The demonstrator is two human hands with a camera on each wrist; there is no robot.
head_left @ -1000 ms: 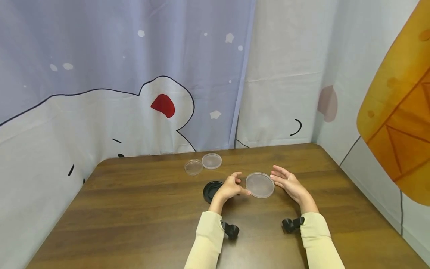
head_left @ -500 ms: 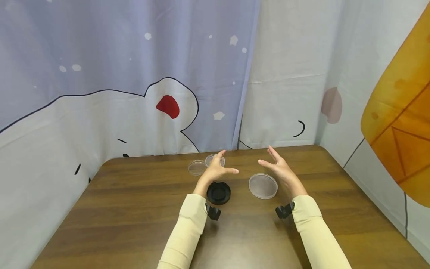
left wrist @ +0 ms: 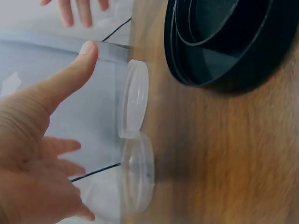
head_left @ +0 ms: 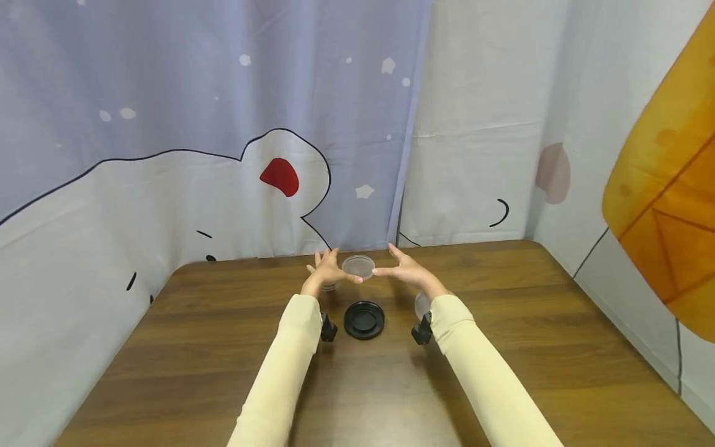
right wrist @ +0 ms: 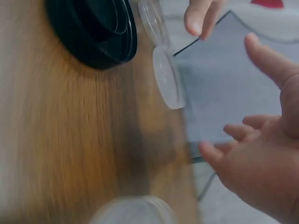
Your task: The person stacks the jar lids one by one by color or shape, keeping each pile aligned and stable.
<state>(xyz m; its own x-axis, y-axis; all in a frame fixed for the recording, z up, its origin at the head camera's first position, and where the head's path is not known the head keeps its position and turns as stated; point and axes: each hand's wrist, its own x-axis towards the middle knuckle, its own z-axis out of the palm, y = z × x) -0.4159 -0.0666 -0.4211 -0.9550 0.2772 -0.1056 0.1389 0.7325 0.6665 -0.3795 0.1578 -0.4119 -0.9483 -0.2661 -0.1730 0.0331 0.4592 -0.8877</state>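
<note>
Both hands are held above the back of the table with fingers and thumbs spread, holding nothing. My left hand (head_left: 328, 272) and right hand (head_left: 408, 273) flank a clear round shallow dish (head_left: 358, 266). Their thumbs overlap its edge in the head view, while both wrist views show the hands apart from it. A second clear dish (left wrist: 138, 175) lies beside the first, mostly hidden by the left hand in the head view. The larger clear dish (head_left: 421, 305) lies by the right wrist, partly covered by it. Between the forearms sits a black round dish-like piece with an inner ring (head_left: 364, 320).
Everything lies on a brown wooden table (head_left: 184, 347). A printed curtain (head_left: 335, 124) hangs right behind its back edge, and another cloth with an orange shape (head_left: 670, 205) hangs on the right. Black wrist cameras (head_left: 328, 329) sit under both wrists.
Both hands have left the larger clear dish and moved back and left to the smaller dishes at the rear. The dishes and black piece stay on the table.
</note>
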